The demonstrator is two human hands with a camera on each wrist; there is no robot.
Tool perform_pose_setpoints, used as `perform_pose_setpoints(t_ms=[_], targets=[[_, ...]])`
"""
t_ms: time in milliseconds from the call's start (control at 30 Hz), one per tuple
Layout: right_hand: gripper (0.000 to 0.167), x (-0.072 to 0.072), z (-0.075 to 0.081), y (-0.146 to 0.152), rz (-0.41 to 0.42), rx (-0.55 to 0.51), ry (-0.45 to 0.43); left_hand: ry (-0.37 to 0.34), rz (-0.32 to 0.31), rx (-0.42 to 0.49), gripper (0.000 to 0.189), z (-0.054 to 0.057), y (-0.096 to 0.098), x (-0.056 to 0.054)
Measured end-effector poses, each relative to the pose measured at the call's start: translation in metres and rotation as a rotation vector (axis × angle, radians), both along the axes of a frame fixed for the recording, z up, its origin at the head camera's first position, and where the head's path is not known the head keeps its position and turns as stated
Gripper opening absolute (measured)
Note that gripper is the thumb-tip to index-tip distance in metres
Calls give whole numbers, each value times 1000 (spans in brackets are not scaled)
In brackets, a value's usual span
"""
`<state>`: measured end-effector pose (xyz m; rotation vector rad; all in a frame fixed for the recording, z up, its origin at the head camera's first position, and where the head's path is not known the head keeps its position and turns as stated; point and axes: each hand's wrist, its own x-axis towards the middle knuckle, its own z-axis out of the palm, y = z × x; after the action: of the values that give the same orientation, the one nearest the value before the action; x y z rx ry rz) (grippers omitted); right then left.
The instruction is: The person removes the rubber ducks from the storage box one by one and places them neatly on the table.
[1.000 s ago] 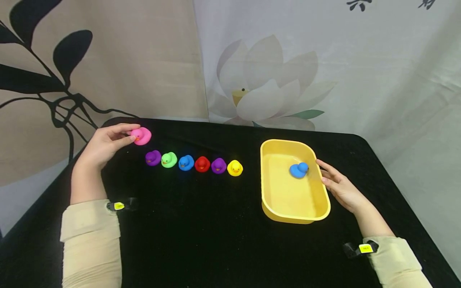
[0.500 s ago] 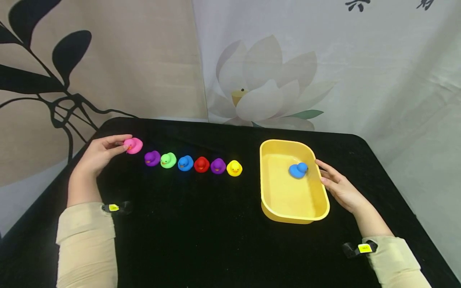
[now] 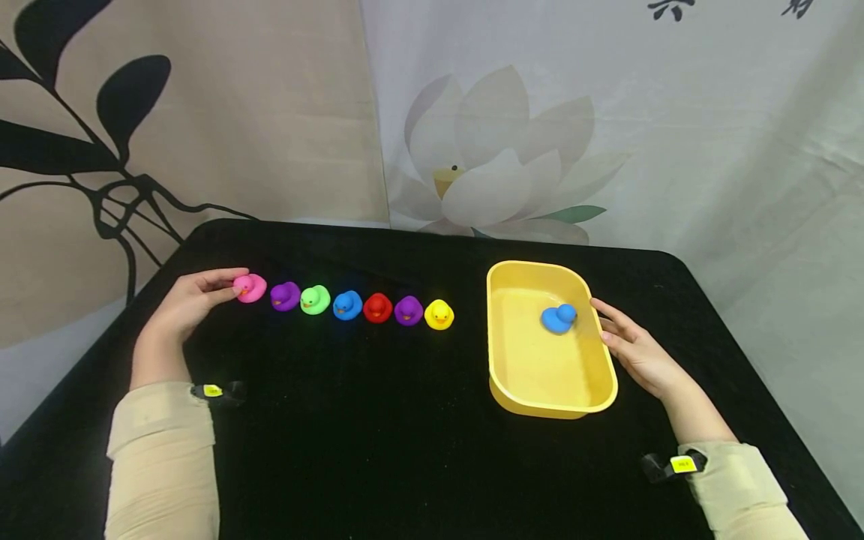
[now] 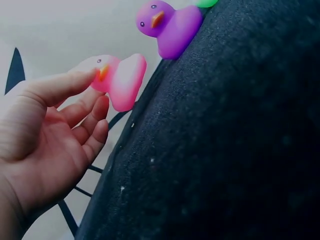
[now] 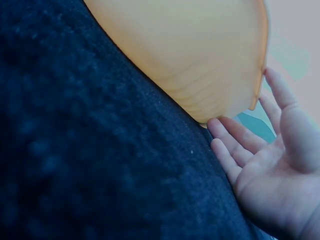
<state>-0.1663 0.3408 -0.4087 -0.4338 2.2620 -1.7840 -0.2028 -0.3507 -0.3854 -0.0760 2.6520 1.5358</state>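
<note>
My left hand (image 3: 185,300) pinches a pink rubber duck (image 3: 250,288) between thumb and fingers at the left end of a row of ducks. In the left wrist view the pink duck (image 4: 125,82) is at the cloth's surface or just above it; I cannot tell which. Beside it is a purple duck (image 3: 286,296), with a small gap between them. On the right, my right hand (image 3: 641,352) touches the side of a yellow plastic bin (image 3: 496,337) with loosely extended fingers. One blue duck (image 3: 558,319) sits inside the bin.
The row runs right with a green duck (image 3: 315,300), blue duck (image 3: 347,305), red duck (image 3: 378,307), second purple duck (image 3: 409,310) and yellow duck (image 3: 439,315). A black cloth (image 3: 378,435) covers the table; a printed curtain (image 3: 283,112) hangs behind.
My left hand has brought the pink duck leftward and down, from behind the row to its left end, level with the others. The right hand and the bin have stayed in place.
</note>
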Motion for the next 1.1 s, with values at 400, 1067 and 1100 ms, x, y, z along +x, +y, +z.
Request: perform_pose_setpoints(t_ms=[400,1067,1100], targets=[[57,-2,0,0,6,-13,-10,-17,-32,5,55,-7,0,-2],[56,0,-3,1,7,-4,19,-44,-62,8,52,-10,2,-2],[56,0,-3,1,8,-3,19,-42,-61,7,52,-10,2,-2]])
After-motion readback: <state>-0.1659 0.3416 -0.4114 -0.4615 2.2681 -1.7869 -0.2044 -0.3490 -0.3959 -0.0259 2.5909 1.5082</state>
